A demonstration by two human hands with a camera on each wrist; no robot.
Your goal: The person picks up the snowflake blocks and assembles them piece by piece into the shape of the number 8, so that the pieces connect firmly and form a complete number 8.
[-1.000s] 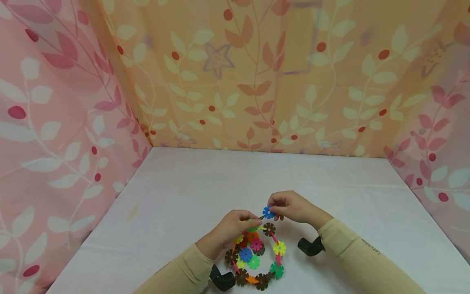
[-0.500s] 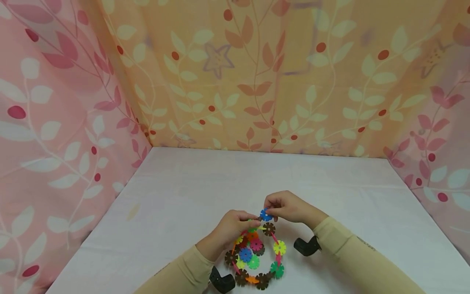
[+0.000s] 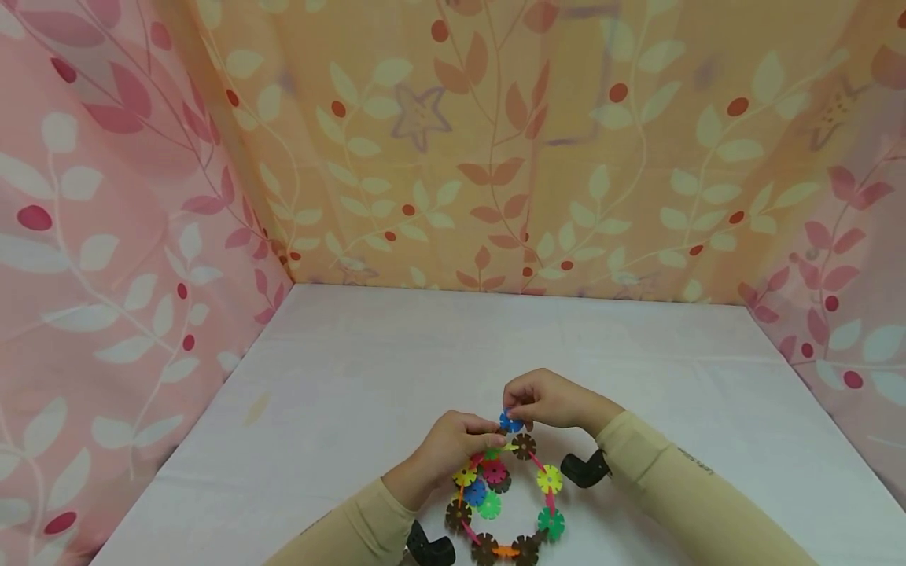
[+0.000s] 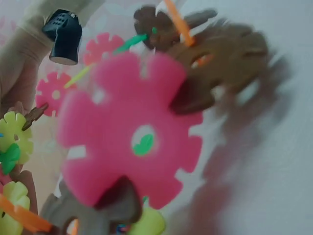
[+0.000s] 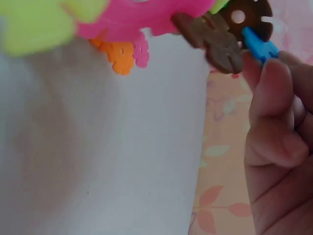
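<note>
A ring of interlocking plastic snowflake discs (image 3: pixel 550 479), in brown, yellow, green, pink and orange, is in front of me. My left hand (image 3: pixel 453 446) grips its far left part, finger and thumb at a brown disc's edge. Right beside those fingertips, my right hand (image 3: pixel 555 399) pinches a blue snowflake disc (image 3: pixel 510 423). In the right wrist view the blue disc's edge meets a brown snowflake disc (image 5: pixel 252 11) at an angle. A large pink disc (image 4: pixel 122 127) between brown ones fills the left wrist view, where the left fingers are mostly hidden.
Inside the ring's outline lie more discs: pink (image 3: pixel 495 472), blue (image 3: pixel 475 493) and light green (image 3: pixel 489 505). The white tabletop (image 3: pixel 396 346) reaches back to a patterned orange curtain (image 3: pixel 453 196). Black wrist devices (image 3: pixel 584 469) hang under both sleeves.
My right hand has moved left and slightly down, bringing the blue disc up to the left fingertips. The ring has shifted slightly right and toward me with the left hand.
</note>
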